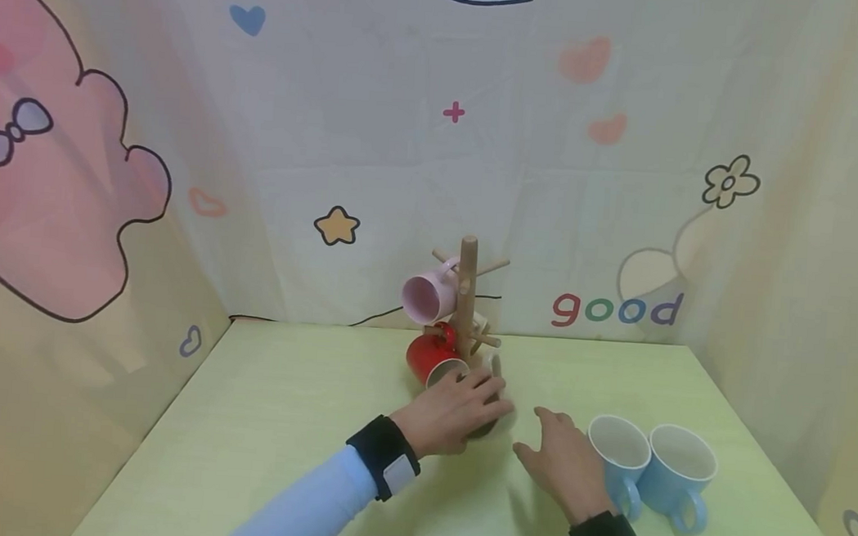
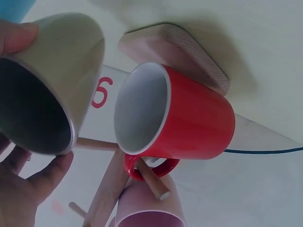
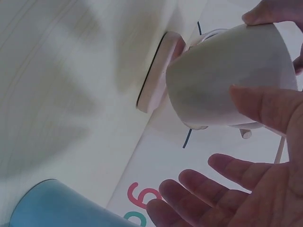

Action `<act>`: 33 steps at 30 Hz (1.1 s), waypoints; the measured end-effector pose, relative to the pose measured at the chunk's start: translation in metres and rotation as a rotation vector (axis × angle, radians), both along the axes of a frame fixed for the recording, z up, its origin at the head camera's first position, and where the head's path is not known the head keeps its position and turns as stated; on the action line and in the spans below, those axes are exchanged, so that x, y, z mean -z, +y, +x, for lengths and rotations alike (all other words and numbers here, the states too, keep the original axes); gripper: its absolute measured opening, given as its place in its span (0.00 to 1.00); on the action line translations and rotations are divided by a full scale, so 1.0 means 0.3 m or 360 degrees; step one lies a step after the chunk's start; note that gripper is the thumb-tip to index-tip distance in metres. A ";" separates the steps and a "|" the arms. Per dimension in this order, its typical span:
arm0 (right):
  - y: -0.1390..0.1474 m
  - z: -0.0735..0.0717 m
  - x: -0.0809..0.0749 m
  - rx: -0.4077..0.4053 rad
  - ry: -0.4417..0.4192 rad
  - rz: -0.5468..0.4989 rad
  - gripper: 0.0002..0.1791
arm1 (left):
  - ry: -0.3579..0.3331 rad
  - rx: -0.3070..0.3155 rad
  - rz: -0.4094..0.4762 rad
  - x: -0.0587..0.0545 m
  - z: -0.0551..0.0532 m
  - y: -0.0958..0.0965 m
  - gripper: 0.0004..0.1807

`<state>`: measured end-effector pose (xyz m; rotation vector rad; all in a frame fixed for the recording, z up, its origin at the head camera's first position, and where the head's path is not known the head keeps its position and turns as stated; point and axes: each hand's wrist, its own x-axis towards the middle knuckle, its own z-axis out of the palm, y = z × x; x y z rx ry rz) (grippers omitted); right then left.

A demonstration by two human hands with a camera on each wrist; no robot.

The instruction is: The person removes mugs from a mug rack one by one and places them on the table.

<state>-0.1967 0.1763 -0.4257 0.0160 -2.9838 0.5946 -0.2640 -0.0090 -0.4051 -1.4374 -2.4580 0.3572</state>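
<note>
At upper right in the right wrist view, a cream mug (image 3: pixel 208 75) lies sideways, long axis nearly level, base leftward, interior dark; the left hand (image 1: pixel 449 414) grips its rim, the right hand's (image 1: pixel 568 467) fingers spread.

Before you spreads a pale green table (image 1: pixel 281 390). On it, toward the back, sits the wooden stand (image 1: pixel 465 303); at your right, one blue mug (image 1: pixel 620 453) and another blue mug (image 1: pixel 681 460) stand upright, side by side.
</note>
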 end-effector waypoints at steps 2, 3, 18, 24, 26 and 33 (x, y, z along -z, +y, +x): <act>-0.002 -0.001 0.000 -0.0004 -0.0006 0.0001 0.37 | -0.0056 -0.0011 -0.0008 -0.008 0.004 -0.002 0.42; -0.004 -0.002 0.000 -0.0006 -0.0011 -0.0002 0.37 | -0.0086 -0.0018 -0.0006 -0.012 0.007 -0.003 0.42; -0.007 0.005 0.016 -0.0057 0.0058 -0.0048 0.35 | -0.0523 -0.0175 0.0090 -0.088 0.050 -0.032 0.45; -0.010 -0.011 0.010 -0.0078 0.0072 -0.0051 0.32 | -0.0470 -0.0103 -0.0028 -0.107 0.073 -0.049 0.42; -0.012 -0.021 0.004 -0.0107 0.0075 -0.0047 0.32 | -0.0478 -0.0070 -0.0075 -0.111 0.079 -0.055 0.41; -0.021 -0.063 -0.031 -0.0257 -0.0044 -0.0081 0.33 | -0.0568 0.0048 -0.0208 -0.119 0.101 -0.071 0.41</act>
